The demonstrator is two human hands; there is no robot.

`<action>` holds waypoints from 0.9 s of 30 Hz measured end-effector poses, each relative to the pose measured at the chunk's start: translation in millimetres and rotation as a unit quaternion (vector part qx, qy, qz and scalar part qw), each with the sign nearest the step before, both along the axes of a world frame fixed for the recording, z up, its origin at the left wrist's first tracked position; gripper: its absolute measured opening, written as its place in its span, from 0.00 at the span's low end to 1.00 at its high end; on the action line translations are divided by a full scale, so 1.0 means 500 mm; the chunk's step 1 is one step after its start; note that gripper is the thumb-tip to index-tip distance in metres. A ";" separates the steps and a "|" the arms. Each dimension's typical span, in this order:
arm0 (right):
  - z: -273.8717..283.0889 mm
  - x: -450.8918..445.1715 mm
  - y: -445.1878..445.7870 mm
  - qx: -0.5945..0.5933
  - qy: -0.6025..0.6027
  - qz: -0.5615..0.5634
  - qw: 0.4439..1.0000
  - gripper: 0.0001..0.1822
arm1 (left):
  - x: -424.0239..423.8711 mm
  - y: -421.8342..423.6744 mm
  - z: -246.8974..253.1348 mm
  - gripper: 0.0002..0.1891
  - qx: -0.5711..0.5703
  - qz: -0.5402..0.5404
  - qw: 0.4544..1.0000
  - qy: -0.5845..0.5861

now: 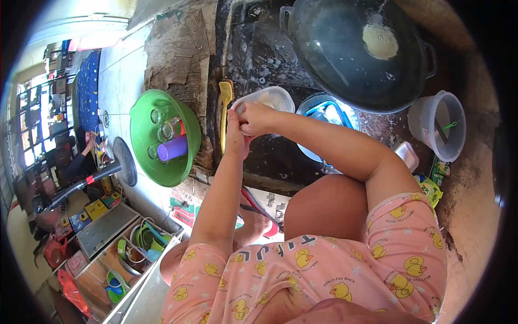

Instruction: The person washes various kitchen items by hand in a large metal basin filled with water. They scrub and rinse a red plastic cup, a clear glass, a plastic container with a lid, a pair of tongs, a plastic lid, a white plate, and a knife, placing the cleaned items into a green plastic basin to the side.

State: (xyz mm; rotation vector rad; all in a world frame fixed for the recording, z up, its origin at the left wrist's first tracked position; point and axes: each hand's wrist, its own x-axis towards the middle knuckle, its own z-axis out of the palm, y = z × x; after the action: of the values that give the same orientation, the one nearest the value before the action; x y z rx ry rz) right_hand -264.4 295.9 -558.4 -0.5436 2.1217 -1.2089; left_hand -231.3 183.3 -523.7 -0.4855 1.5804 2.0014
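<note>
My left hand [236, 135] and my right hand [258, 118] meet at the near left end of a translucent plastic tub [285, 97]. Their fingers curl together, and whatever lies between them is mostly hidden. Something pale sits inside the tub. Left of my hands lies a yellow long-handled scrub brush [225, 115] on the wet dark floor. Beneath my right forearm is a basin [307, 143] with a blue-rimmed item and suds in it, partly covered by the arm.
Water runs into a large dark metal pot [336, 52]. A green basin [190, 158] holds glass jars and a purple cup [173, 148]. At right stand a clear bucket [417, 117] and a yellow-green packet [431, 190]. Another person's hand [90, 141] shows far left.
</note>
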 end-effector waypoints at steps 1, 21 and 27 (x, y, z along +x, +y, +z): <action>0.000 -0.004 0.002 -0.029 -0.058 0.044 0.997 0.18 | -0.004 -0.005 -0.001 0.29 -0.003 0.005 1.000 0.016; -0.014 0.053 0.034 -0.044 0.194 0.027 0.980 0.13 | -0.002 0.026 0.005 0.26 -0.120 0.071 0.990 0.013; -0.011 0.014 0.072 -0.014 0.157 0.148 0.976 0.12 | 0.019 -0.018 0.011 0.24 -0.067 0.033 0.997 -0.025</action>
State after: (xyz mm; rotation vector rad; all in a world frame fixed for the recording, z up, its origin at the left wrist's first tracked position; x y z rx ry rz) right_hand -257.5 332.1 -563.8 -1.0823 2.1785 -1.0384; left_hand -221.7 174.2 -518.4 -0.6416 1.6960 1.9239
